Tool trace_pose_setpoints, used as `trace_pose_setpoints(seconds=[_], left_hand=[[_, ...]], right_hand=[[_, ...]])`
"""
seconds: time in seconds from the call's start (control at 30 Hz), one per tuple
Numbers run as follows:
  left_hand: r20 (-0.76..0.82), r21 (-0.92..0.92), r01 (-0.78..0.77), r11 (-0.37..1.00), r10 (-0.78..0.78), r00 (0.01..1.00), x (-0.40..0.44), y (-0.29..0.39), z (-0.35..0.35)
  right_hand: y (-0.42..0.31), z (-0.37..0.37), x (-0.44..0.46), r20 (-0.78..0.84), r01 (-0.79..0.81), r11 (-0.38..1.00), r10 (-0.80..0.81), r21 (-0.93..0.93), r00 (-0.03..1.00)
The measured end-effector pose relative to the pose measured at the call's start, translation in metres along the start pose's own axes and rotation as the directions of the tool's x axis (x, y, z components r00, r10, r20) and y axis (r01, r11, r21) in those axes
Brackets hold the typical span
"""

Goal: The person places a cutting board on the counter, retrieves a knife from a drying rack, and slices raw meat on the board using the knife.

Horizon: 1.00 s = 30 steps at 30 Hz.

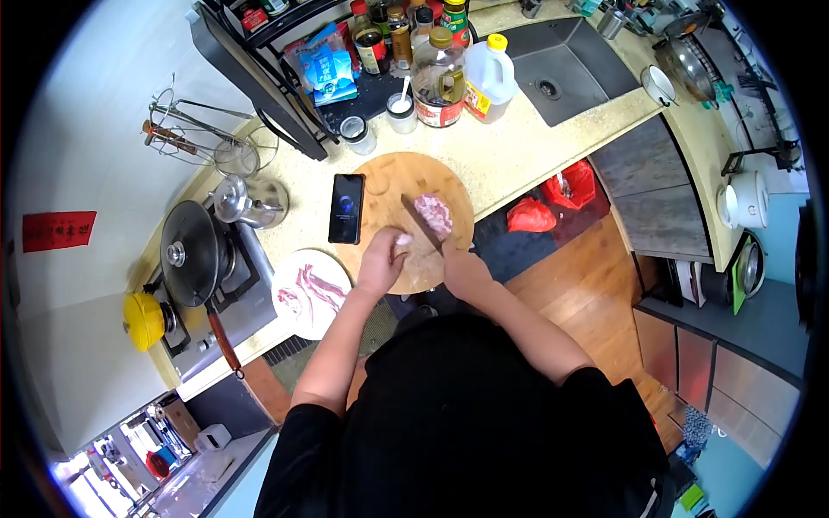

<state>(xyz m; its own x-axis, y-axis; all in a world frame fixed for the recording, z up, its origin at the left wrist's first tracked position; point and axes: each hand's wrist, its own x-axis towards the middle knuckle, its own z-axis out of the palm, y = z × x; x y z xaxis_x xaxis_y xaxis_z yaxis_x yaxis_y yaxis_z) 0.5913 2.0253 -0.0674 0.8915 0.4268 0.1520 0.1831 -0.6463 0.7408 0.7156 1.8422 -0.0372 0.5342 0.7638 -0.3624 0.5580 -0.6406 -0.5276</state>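
On the round wooden cutting board, my right hand grips a kitchen knife by its handle. The dark blade lies slantwise across the board, alongside a heap of cut pink-and-white meat. My left hand rests on the board to the left of the blade, fingers curled. A small pale piece shows at its fingertips; its kind is too small to tell. Left of the board, a white plate carries strips of raw fatty meat.
A phone overlaps the board's left edge. Behind stand glass jars, bottles and a white jug, with a sink beyond. A lidded wok and metal kettle occupy the left. Red bags sit below the counter.
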Motion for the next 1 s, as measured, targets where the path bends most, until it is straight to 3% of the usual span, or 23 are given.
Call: trace_pose_setpoints(seconds=[0.1,0.23,0.33,0.43,0.53,0.63,0.73,0.77,0.83,0.93,1.0], left_hand=[[0.012,0.098,0.064,0.993,-0.065,0.998,0.001,-0.005,-0.015],[-0.010,0.069,0.148,0.987,-0.148,0.989,-0.006,-0.013,-0.017],[-0.050,0.154,0.121,0.981,-0.115,0.992,-0.006,-0.014,-0.013],[-0.103,0.223,-0.008,0.975,0.031,0.994,0.007,-0.009,-0.007],[-0.037,0.316,0.060,0.947,-0.051,0.998,0.019,-0.012,0.000],[0.075,0.293,0.159,0.943,-0.189,0.979,0.028,-0.024,0.004],[0.119,-0.009,0.287,0.958,-0.284,0.951,0.021,-0.033,0.007],[0.146,-0.303,0.414,0.859,-0.387,0.910,0.018,-0.036,0.013],[0.292,-0.754,0.532,0.386,-0.530,0.796,0.014,-0.035,0.026],[0.250,-0.696,0.559,0.450,-0.578,0.777,0.017,-0.024,0.038],[0.231,-0.569,0.569,0.593,-0.549,0.803,0.023,-0.026,0.041]], right_hand=[[-0.007,-0.006,-0.007,0.035,0.032,0.999,-0.031,-0.039,0.999],[-0.020,-0.008,-0.012,0.043,0.077,0.996,-0.075,-0.044,0.996],[-0.019,-0.008,-0.010,0.034,0.090,0.995,-0.088,-0.046,0.995],[-0.009,0.001,-0.007,0.028,0.070,0.997,-0.069,-0.031,0.997],[-0.002,0.007,-0.004,0.051,0.032,0.999,-0.033,0.016,0.998],[0.001,0.002,-0.005,0.064,-0.007,1.000,0.006,0.022,0.998],[0.004,-0.004,-0.005,0.024,-0.062,0.998,0.062,0.021,0.998],[0.006,-0.007,-0.006,0.007,-0.074,0.996,0.074,0.052,0.997],[0.002,-0.022,-0.010,-0.024,-0.097,0.989,0.101,0.113,0.995],[0.013,-0.027,-0.010,-0.108,-0.072,0.984,0.090,0.163,0.990],[0.019,-0.029,-0.009,-0.140,-0.035,0.987,0.057,0.158,0.989]])
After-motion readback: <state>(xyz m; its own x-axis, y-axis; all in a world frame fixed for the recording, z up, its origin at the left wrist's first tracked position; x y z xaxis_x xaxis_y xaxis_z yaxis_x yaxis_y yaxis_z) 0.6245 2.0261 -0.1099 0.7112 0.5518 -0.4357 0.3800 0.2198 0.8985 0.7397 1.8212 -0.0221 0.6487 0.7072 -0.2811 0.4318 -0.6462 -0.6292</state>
